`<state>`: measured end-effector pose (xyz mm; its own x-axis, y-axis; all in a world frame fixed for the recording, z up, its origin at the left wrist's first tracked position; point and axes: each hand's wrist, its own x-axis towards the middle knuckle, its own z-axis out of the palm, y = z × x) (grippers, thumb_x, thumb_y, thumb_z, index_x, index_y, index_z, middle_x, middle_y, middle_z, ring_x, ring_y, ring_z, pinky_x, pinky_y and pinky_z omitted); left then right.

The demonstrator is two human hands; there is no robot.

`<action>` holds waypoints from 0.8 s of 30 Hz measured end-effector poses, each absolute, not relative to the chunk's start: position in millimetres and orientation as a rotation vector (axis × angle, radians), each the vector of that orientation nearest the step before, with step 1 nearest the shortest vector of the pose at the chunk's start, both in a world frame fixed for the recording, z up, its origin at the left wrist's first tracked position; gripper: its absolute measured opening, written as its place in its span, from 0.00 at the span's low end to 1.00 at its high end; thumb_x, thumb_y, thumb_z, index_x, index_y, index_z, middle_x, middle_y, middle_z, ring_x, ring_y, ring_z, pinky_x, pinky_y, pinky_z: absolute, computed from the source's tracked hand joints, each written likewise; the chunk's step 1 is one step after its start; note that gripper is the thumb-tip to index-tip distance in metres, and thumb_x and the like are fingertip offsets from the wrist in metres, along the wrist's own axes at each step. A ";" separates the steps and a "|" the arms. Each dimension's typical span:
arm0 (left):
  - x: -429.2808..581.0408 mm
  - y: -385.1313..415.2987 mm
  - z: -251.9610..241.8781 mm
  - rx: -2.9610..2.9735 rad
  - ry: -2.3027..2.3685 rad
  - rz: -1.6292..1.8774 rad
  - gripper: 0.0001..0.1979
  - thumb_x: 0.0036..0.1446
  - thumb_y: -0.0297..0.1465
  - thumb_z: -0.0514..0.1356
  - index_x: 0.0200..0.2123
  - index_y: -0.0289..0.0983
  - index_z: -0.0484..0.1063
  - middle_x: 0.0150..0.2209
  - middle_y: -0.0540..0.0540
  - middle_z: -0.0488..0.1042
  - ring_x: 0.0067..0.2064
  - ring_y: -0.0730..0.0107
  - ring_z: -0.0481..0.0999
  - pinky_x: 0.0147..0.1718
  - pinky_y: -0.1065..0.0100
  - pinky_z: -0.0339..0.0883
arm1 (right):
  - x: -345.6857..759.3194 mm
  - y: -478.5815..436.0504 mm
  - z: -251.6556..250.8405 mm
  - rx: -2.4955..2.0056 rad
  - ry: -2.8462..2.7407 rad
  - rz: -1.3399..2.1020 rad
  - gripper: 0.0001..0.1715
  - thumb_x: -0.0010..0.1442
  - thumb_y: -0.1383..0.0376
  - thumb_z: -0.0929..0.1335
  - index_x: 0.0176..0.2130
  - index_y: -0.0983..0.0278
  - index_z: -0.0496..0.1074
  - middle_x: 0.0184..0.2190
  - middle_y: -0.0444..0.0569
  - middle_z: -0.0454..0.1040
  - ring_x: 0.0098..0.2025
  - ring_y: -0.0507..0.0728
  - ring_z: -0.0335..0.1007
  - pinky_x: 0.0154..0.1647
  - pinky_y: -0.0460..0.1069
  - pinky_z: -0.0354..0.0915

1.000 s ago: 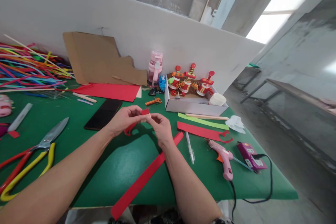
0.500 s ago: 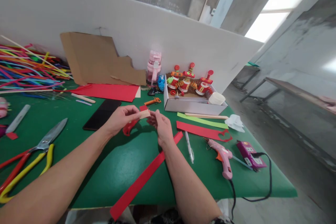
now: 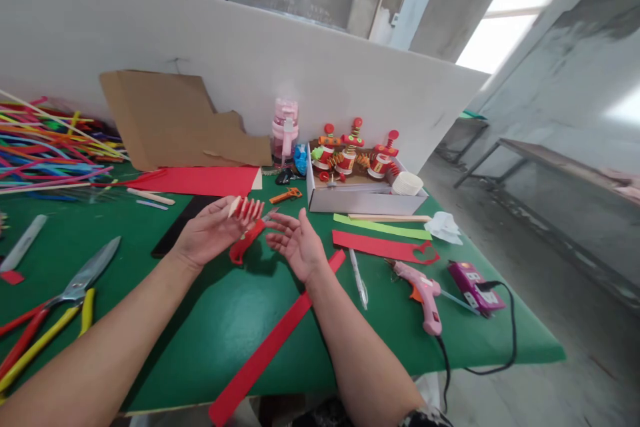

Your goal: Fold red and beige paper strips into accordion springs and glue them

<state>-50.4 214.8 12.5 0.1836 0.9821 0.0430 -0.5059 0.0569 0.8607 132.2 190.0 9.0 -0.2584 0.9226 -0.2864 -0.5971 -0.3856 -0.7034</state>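
My left hand (image 3: pixel 207 237) is raised a little above the green table (image 3: pixel 240 320), palm up, and pinches a small red paper strip folded like an accordion (image 3: pixel 246 208) at its fingertips. My right hand (image 3: pixel 299 245) hovers just right of it, palm up with fingers spread, and holds nothing. Small red-handled scissors (image 3: pixel 243 248) lie on the table between and below the hands. A long red paper strip (image 3: pixel 270 347) runs from under my right wrist toward the near table edge.
A red strip with a heart cut-out (image 3: pixel 385 248), a green strip (image 3: pixel 383 227), a pen (image 3: pixel 359 277), a pink glue gun (image 3: pixel 425 290) and a purple device (image 3: pixel 473 279) lie right. A box of figures (image 3: pixel 360 199) stands behind. Phone (image 3: pixel 175 230), large scissors (image 3: pixel 75 280) and coloured sticks (image 3: pixel 45 140) lie left.
My hands have drawn apart. The right hand let go of the folded red paper and opened palm up; the left hand turned up and the paper fanned out into pleats.
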 end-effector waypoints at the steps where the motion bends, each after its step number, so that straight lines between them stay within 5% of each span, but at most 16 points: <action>1: -51.3 215.0 12.3 0.869 0.685 1.288 0.15 0.39 0.39 0.74 0.29 0.42 0.75 0.30 0.50 0.76 0.32 0.66 0.73 0.36 0.60 0.71 | 131.2 189.1 9.8 -0.828 -0.593 1.841 0.34 0.68 0.46 0.56 0.37 0.64 0.78 0.35 0.50 0.80 0.29 0.50 0.73 0.37 0.47 0.68; 14: -49.1 215.5 12.8 1.277 0.808 1.160 0.15 0.46 0.42 0.71 0.25 0.38 0.72 0.29 0.48 0.71 0.31 0.68 0.70 0.31 0.68 0.67 | 129.8 181.0 12.1 -0.734 -0.731 1.880 0.22 0.45 0.56 0.79 0.36 0.66 0.78 0.31 0.47 0.80 0.31 0.51 0.77 0.41 0.47 0.72; 17: -53.2 220.1 14.7 1.394 0.859 1.174 0.18 0.46 0.42 0.71 0.39 0.40 0.77 0.40 0.44 0.76 0.43 0.60 0.74 0.42 0.64 0.69 | 132.4 184.4 11.5 -0.824 -0.731 1.782 0.22 0.43 0.56 0.80 0.35 0.67 0.78 0.28 0.46 0.80 0.28 0.49 0.76 0.38 0.46 0.72; 20: -56.9 222.4 16.8 1.517 0.813 1.140 0.37 0.41 0.40 0.73 0.56 0.44 0.69 0.55 0.40 0.72 0.58 0.53 0.69 0.52 0.61 0.65 | 132.2 185.9 9.7 -0.853 -0.703 1.818 0.22 0.43 0.55 0.79 0.34 0.67 0.78 0.27 0.46 0.80 0.27 0.49 0.75 0.35 0.44 0.71; 24: -55.9 218.5 17.9 1.697 0.882 0.996 0.43 0.42 0.36 0.73 0.61 0.46 0.62 0.56 0.40 0.72 0.57 0.54 0.70 0.56 0.57 0.62 | 128.4 185.0 6.0 -0.862 -0.690 1.901 0.21 0.46 0.54 0.78 0.34 0.67 0.79 0.27 0.48 0.80 0.27 0.49 0.75 0.32 0.43 0.71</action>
<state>-55.9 218.5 17.9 0.4088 0.8848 0.2235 0.1146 -0.2928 0.9493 128.4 185.0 6.0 -0.3435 0.8951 -0.2842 -0.5043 -0.4311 -0.7482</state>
